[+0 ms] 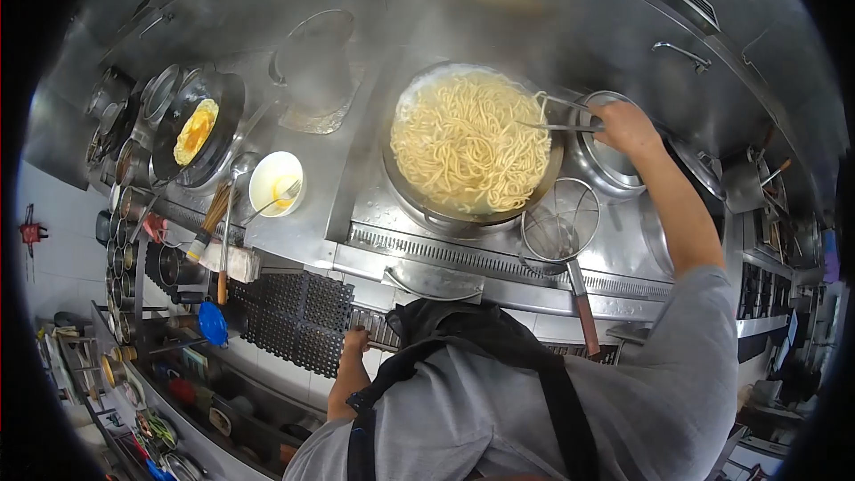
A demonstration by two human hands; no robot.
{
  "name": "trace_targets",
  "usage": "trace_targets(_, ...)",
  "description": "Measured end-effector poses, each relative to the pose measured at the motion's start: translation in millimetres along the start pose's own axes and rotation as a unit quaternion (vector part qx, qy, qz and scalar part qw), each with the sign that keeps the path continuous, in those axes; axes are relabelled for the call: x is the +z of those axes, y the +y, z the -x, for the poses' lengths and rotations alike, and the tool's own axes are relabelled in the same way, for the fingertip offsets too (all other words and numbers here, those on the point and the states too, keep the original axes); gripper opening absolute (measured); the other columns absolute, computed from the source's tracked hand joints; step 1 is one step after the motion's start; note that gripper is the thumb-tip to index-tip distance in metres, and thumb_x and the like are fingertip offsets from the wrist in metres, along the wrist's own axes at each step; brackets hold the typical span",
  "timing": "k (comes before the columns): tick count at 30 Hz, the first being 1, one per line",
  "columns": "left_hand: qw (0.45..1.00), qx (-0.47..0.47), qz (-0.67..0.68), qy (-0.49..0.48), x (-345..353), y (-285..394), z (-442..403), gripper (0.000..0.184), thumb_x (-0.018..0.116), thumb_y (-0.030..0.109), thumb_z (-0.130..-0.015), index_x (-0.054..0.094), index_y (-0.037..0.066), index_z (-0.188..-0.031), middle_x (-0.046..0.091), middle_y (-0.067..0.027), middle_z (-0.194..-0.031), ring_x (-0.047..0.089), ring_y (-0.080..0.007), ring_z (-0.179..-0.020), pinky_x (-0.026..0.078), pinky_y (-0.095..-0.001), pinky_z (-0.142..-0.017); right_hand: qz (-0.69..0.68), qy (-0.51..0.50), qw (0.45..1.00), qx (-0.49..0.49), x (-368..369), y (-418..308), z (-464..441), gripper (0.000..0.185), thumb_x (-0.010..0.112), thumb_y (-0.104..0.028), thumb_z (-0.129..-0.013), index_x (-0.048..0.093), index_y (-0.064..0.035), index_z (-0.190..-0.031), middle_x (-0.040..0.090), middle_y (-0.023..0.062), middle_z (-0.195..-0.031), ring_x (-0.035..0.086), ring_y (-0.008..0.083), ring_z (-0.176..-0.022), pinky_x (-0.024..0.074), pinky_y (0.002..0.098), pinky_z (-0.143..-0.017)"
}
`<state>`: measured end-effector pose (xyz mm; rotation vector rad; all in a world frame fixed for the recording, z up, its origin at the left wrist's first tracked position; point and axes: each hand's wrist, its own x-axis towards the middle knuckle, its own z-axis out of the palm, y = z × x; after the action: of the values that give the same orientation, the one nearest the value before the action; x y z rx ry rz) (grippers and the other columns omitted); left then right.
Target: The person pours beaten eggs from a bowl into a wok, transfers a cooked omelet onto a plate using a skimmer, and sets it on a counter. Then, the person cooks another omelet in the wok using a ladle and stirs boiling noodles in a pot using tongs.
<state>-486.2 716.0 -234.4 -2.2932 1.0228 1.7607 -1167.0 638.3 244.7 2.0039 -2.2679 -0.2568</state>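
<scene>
My right hand (626, 127) is closed around metal tongs (565, 127), whose tips reach the right edge of the noodles (472, 142). The pale noodles fill a large wok (557, 160) of steaming, foamy water. Low beside my body, my left hand (356, 339) is curled closed; whatever it may hold is hidden. Just right of the wok's front, a wire strainer (561, 218) with a wooden handle lies on the steel stove top. A lidded metal pot (614, 160) stands close under my right forearm.
At the left, a dark pan (230, 116) holds a yellow-and-white egg (196, 132). Beside it is a white bowl (276, 167) with yellow residue and a utensil. A ladle (227, 223) and a bamboo brush (214, 209) hang over the counter edge. Black matting (294, 316) covers part of the floor.
</scene>
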Motion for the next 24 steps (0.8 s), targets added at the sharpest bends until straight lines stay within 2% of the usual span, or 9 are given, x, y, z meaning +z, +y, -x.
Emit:
trace_targets(2,0.999,0.021,-0.002,0.023,12.0,10.1,-1.4,0.044,0.064,0.012,-0.076,0.061,0.006,-0.119,0.067,-0.0107,-0.086,0.065,-0.0199,-0.073,0.056,-0.036,-0.056,-0.012,-0.011,1.0,0.003,-4.0,9.0,11.0,0.037,0.073,-0.015,-0.07,0.065,-0.005,-0.105,0.066,0.0185,-0.096,0.063,0.0344,-0.095,0.0516,0.0445,-0.083)
trace_targets(4,0.999,0.027,0.009,0.023,19.7,16.2,-0.3,0.043,0.064,0.012,-0.075,0.061,0.006,-0.118,0.068,-0.0111,-0.085,0.065,-0.0202,-0.071,0.055,-0.0361,-0.055,0.005,-0.091,0.994,0.063,2.4,13.4,12.3,0.036,0.072,-0.016,-0.071,0.065,-0.0057,-0.105,0.066,0.0195,-0.1,0.062,0.0346,-0.097,0.0513,0.0445,-0.084)
trace_targets(8,0.998,0.046,0.026,0.03,22.2,9.7,1.6,0.042,0.062,0.011,-0.074,0.063,0.006,-0.116,0.067,-0.0104,-0.082,0.064,-0.0188,-0.067,0.053,-0.0354,-0.053,-0.038,-0.093,0.993,0.07,77.2,19.2,-16.5,0.034,0.07,-0.018,-0.073,0.065,-0.0065,-0.105,0.066,0.0191,-0.1,0.062,0.0337,-0.099,0.0511,0.0439,-0.085)
trace_targets(10,0.999,0.01,0.032,0.034,20.1,22.8,36.9,0.044,0.062,0.011,-0.075,0.061,0.007,-0.119,0.065,-0.0083,-0.079,0.062,-0.0174,-0.066,0.053,-0.0345,-0.053,-0.09,-0.09,0.989,0.072,90.4,-7.5,-36.3,0.045,0.07,-0.021,-0.073,0.063,-0.0124,-0.116,0.066,0.0169,-0.104,0.062,0.0336,-0.1,0.0498,0.0446,-0.087)
trace_targets(18,0.996,-0.022,0.078,0.041,2.2,-55.5,62.6,0.043,0.063,0.007,-0.075,0.058,0.007,-0.119,0.063,-0.0084,-0.078,0.06,-0.0191,-0.066,0.053,-0.0347,-0.053,-0.204,-0.053,0.977,0.026,138.5,-56.1,-98.0,0.039,0.07,-0.02,-0.072,0.067,-0.0087,-0.109,0.066,0.0222,-0.095,0.062,0.0371,-0.093,0.0492,0.0445,-0.086)
trace_targets(19,0.998,0.035,-0.05,0.013,-0.5,-61.9,70.0,0.042,0.063,0.007,-0.075,0.059,0.007,-0.117,0.062,-0.0094,-0.079,0.061,-0.0201,-0.066,0.054,-0.0361,-0.053,-0.221,-0.043,0.974,0.015,137.9,-61.5,-99.1,0.038,0.07,-0.019,-0.071,0.067,-0.0082,-0.108,0.065,0.0232,-0.093,0.062,0.0377,-0.092,0.0491,0.0445,-0.085)
trace_targets(22,0.975,0.077,-0.204,-0.043,-1.2,-81.6,71.5,0.031,0.064,0.011,-0.078,0.063,0.006,-0.108,0.063,-0.0107,-0.083,0.063,-0.0226,-0.071,0.056,-0.0398,-0.055,-0.259,-0.018,0.966,-0.001,129.9,-76.0,-95.9,0.04,0.07,-0.019,-0.071,0.067,-0.0097,-0.11,0.065,0.0234,-0.095,0.062,0.0375,-0.092,0.0492,0.0441,-0.085)
trace_targets(23,0.885,0.205,-0.415,-0.047,-3.3,-82.7,74.4,0.026,0.063,0.014,-0.08,0.065,0.006,-0.104,0.064,-0.0104,-0.084,0.064,-0.0226,-0.072,0.057,-0.039,-0.054,-0.258,-0.014,0.966,-0.001,126.8,-78.1,-95.1,0.04,0.07,-0.019,-0.071,0.067,-0.0097,-0.11,0.065,0.0234,-0.095,0.062,0.0375,-0.092,0.0492,0.0441,-0.085)
trace_targets(24,0.734,0.319,-0.597,-0.047,-4.9,-82.4,75.1,0.022,0.063,0.018,-0.082,0.067,0.005,-0.1,0.065,-0.0101,-0.086,0.065,-0.0225,-0.073,0.057,-0.0383,-0.053,-0.269,-0.03,0.963,0.006,123.9,-80.3,-94.0,0.04,0.07,-0.019,-0.071,0.067,-0.0102,-0.11,0.065,0.0233,-0.096,0.062,0.0375,-0.092,0.0493,0.0438,-0.085)
